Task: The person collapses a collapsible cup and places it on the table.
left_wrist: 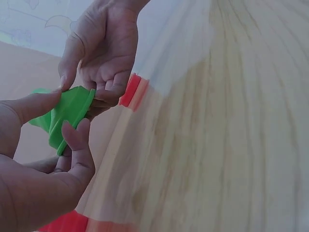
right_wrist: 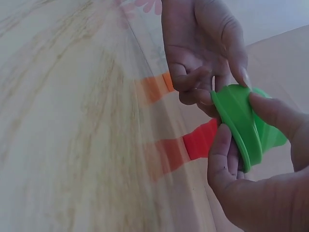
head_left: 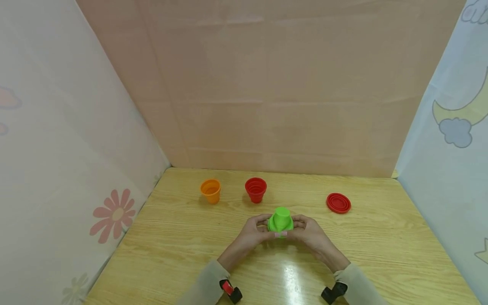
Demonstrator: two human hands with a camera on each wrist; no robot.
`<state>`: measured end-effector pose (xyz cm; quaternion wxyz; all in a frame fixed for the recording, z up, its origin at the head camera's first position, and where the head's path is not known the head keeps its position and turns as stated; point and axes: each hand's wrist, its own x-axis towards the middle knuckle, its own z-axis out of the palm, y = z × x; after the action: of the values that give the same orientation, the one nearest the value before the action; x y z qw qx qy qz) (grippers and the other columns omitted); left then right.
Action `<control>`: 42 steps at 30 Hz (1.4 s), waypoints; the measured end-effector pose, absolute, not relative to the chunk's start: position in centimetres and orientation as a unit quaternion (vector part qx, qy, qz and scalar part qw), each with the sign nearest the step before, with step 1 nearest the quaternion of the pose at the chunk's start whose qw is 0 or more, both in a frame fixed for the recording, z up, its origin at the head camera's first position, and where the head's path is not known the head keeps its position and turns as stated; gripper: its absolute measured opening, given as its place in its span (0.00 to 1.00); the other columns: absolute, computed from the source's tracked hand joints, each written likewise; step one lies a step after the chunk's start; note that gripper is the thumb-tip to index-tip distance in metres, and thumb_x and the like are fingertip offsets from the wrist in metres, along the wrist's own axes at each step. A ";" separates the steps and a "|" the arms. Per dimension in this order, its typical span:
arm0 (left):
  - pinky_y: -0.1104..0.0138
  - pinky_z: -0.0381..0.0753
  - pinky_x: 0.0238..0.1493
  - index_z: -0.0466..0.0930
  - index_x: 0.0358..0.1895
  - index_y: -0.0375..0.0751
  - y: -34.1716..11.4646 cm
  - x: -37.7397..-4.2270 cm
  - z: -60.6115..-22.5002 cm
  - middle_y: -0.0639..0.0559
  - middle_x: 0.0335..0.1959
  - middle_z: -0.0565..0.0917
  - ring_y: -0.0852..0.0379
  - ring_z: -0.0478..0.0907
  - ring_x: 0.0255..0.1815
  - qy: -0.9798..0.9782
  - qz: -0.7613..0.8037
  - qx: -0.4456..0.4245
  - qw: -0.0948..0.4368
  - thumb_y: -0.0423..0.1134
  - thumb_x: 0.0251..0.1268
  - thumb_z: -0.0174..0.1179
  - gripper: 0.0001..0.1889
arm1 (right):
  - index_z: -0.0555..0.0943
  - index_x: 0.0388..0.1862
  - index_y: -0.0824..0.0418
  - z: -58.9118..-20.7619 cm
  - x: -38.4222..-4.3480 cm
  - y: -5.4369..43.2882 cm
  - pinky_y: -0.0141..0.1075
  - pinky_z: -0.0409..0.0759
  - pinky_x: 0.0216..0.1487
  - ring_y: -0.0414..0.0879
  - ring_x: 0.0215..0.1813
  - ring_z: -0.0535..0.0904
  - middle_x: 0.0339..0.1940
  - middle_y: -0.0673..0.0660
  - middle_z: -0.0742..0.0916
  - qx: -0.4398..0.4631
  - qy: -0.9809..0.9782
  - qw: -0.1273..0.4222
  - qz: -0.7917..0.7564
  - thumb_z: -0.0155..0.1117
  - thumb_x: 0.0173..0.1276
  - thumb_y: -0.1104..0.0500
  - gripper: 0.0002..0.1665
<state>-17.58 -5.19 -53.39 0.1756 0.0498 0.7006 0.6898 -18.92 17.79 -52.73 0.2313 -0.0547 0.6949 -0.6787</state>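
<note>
A green collapsible cup (head_left: 282,217) is held above the table between both hands, its narrow base upward and its wide rim below. My left hand (head_left: 253,232) grips it from the left, and my right hand (head_left: 311,235) from the right. In the left wrist view, the wall of the green cup (left_wrist: 70,108) looks dented and partly folded. Both thumbs press on the near wall with their tips almost meeting, while curled fingers support the rim, as the right wrist view shows on the green cup (right_wrist: 239,121). The cup's inside is hidden.
Behind the hands, an orange collapsible cup (head_left: 211,191) and a red one (head_left: 256,190) stand extended and upright. A flattened red collapsible cup (head_left: 338,203) lies at the right on the wooden table (head_left: 381,250). Fabric walls enclose the back and both sides.
</note>
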 end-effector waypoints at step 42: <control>0.74 0.81 0.29 0.78 0.65 0.33 -4.1 -17.5 -54.0 0.51 0.37 0.90 0.61 0.84 0.28 0.628 0.755 -0.063 0.175 0.26 0.61 0.63 0.26 | 0.74 0.70 0.71 -52.3 -18.4 17.7 0.34 0.87 0.55 0.44 0.54 0.86 0.57 0.61 0.85 -0.062 0.722 0.208 -0.657 0.78 0.65 0.61 0.38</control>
<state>-17.53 -4.14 -54.02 0.1753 -0.0631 0.6285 0.7552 -18.37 17.74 -52.34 0.2084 -0.0620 0.7222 -0.6566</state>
